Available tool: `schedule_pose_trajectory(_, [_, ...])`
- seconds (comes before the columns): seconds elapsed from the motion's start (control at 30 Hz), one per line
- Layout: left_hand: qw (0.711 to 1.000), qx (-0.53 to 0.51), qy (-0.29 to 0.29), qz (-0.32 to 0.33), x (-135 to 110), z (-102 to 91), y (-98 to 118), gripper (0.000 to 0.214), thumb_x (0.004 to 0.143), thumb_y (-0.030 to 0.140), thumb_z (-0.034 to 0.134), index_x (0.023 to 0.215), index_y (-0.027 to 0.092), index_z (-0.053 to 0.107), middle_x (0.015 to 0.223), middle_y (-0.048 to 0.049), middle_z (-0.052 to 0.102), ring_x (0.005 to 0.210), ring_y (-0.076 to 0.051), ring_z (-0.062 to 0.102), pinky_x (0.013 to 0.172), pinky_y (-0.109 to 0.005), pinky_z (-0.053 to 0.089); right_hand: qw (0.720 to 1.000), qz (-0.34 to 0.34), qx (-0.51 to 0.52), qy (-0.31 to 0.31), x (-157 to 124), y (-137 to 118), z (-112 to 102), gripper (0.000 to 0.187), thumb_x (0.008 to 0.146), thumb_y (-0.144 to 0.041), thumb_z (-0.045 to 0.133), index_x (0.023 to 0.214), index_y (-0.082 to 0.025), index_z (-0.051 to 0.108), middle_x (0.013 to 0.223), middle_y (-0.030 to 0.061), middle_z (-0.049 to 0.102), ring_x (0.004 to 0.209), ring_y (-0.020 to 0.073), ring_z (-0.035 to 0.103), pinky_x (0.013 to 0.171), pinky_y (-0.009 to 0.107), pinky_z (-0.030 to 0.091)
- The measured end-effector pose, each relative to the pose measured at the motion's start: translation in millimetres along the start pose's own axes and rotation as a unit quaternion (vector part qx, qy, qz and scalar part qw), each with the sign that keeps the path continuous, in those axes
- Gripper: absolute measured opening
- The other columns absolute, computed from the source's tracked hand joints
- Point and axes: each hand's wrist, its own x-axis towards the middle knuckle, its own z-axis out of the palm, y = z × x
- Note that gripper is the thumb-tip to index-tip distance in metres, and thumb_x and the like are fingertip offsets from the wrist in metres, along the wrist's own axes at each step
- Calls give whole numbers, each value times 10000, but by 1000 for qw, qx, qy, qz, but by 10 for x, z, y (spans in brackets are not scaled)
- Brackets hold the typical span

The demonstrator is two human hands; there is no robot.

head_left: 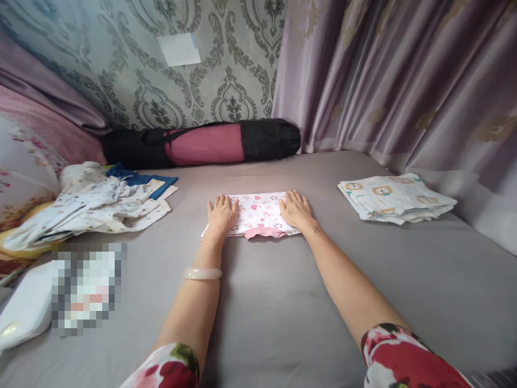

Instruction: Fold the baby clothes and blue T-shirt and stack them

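Both palms down, you've got the cloth (pixel 260 211) right between your hands: left hand (pixel 223 215) flat over its left end, right hand (pixel 297 211) flat over its right, fingers out straight and neither one clenched. Pink trim (pixel 264 233) faces your side, just below and between the two palms. Off beyond your right hand sits the stack (pixel 398 195); out past your left, the rumpled pile (pixel 115 202); and ahead of both, the long bag (pixel 204 144).

A folded garment (pixel 259 214) is touched at either end by the left hand (pixel 222 214) and right hand (pixel 297 210); folded cloths (pixel 398 196) are stacked to their right.
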Motion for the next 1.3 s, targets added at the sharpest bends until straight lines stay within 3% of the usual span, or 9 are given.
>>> schedule_pose_trajectory(0.13, [1000,-10,-1,-2,-5,-23,18,526,999,416,214,1339,139,504,1528,-154,399,1447,-290,303,1172,-569,199,1000,-10,-14,16,-21,-29,-12,615,1011,-383,210,1470,-6,368,1557,186,330,1460,283,244,1188,477,142])
schedule_pose_trajectory(0.3, [998,-56,6,-9,2,-69,18,508,1002,389,214,1356,141,482,1530,-144,399,1456,-285,285,1181,-575,166,994,-97,-18,52,-145,-303,-8,580,1007,-342,223,1480,-42,373,1575,153,305,1473,255,220,1206,445,97])
schedule_pose_trajectory(0.57, [985,-155,16,-69,98,-78,-133,478,999,390,195,1273,199,537,1445,-115,516,1419,-262,361,1161,-567,229,984,-173,11,-26,-286,-585,48,619,1005,-392,215,1506,-45,323,1598,150,237,1485,257,188,1210,467,94])
schedule_pose_trajectory(0.87, [982,-159,34,-91,113,-115,-153,449,998,389,243,1243,189,560,1385,-141,567,1372,-263,432,1141,-502,289,961,-264,40,-69,-533,-852,33,681,1006,-457,199,1523,-19,267,1602,182,197,1492,281,151,1210,466,115])
schedule_pose_trajectory(1.0, [982,-162,40,-88,110,-108,-162,446,999,390,258,1250,174,557,1382,-145,569,1360,-263,444,1132,-482,310,952,-292,54,-79,-696,-1001,21,680,1004,-471,231,1499,-11,314,1588,210,226,1489,304,153,1209,486,120])
schedule_pose_trajectory(1.17, [983,-161,49,-72,109,-100,-120,437,1001,381,277,1276,167,540,1386,-135,567,1329,-256,476,1142,-471,299,930,-346,90,-89,-815,-1085,-56,597,1001,-388,325,1466,-15,361,1566,223,289,1468,301,225,1198,476,176])
schedule_pose_trajectory(1.3, [985,-160,44,-53,97,-125,0,438,999,382,301,1314,167,516,1406,-123,553,1328,-254,477,1156,-470,278,902,-382,166,-113,-781,-1082,-193,396,982,-238,343,1288,-172,586,1312,91,629,1208,226,570,1048,375,410])
